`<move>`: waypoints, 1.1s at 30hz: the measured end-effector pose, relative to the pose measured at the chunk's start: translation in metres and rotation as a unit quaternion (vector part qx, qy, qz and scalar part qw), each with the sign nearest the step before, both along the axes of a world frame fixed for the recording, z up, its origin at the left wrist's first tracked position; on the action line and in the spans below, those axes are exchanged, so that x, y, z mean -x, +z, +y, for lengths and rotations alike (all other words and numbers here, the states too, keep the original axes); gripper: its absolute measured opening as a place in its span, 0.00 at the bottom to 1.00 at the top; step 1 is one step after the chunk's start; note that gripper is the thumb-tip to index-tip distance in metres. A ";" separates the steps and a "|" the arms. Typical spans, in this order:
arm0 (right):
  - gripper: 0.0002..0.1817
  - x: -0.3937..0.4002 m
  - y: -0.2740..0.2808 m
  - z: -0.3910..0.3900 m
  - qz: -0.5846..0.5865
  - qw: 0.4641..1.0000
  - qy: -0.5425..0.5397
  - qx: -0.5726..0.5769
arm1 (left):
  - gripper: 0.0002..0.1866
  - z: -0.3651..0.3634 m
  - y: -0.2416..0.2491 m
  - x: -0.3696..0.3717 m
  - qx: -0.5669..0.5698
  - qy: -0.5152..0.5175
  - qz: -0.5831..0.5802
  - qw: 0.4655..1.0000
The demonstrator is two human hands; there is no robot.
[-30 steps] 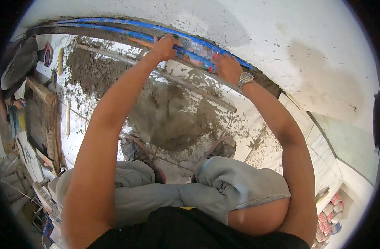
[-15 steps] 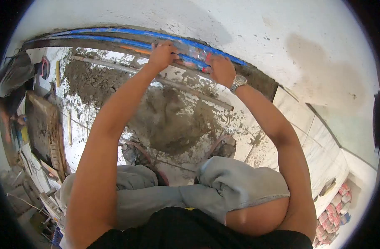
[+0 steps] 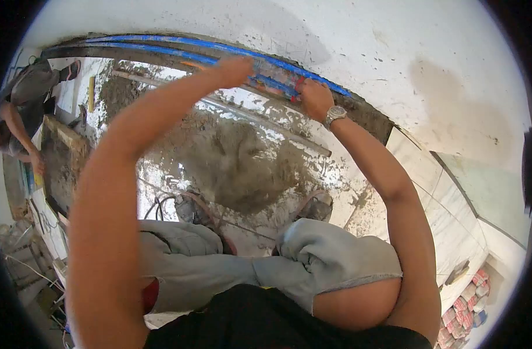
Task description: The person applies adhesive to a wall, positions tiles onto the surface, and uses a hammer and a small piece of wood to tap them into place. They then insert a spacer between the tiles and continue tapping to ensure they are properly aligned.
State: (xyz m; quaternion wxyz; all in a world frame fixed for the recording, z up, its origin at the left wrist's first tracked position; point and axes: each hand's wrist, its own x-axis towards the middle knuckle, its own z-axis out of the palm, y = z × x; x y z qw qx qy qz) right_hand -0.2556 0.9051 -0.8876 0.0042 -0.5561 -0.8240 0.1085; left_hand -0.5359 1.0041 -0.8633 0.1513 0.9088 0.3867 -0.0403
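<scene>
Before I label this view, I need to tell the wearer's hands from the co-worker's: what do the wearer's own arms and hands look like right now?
Both the left hand and the right hand are ungloved. A silvery metal watch with a round face circles the right wrist; none shows on the blurred left. The black top leaves both forearms uncovered.

Floor (image 3: 149, 174): pale tiles, smeared grey
Mortar (image 3: 237, 168): broad grey-brown patch
Pole (image 3: 266, 120): long, beside mortar
Strip (image 3: 91, 94): short, yellowish

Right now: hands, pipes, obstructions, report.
Left hand blurred at blue pipes; right hand by red piece, grips unclear. Pipes along wall. Pole on floor, clear of hands.
</scene>
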 end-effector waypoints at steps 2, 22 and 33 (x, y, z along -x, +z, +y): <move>0.12 0.006 0.011 0.004 -0.002 1.000 0.016 0.000 | 0.08 0.008 0.041 0.026 -0.043 -0.158 0.176 0.971; 0.11 0.013 0.023 -0.105 0.111 0.993 0.050 -0.010 | 0.13 -0.038 0.031 0.229 -0.007 0.227 -0.059 0.972; 0.37 0.008 0.016 -0.012 -0.056 0.996 -0.059 -0.043 | 0.43 0.010 -0.006 0.063 -0.006 0.163 0.126 0.978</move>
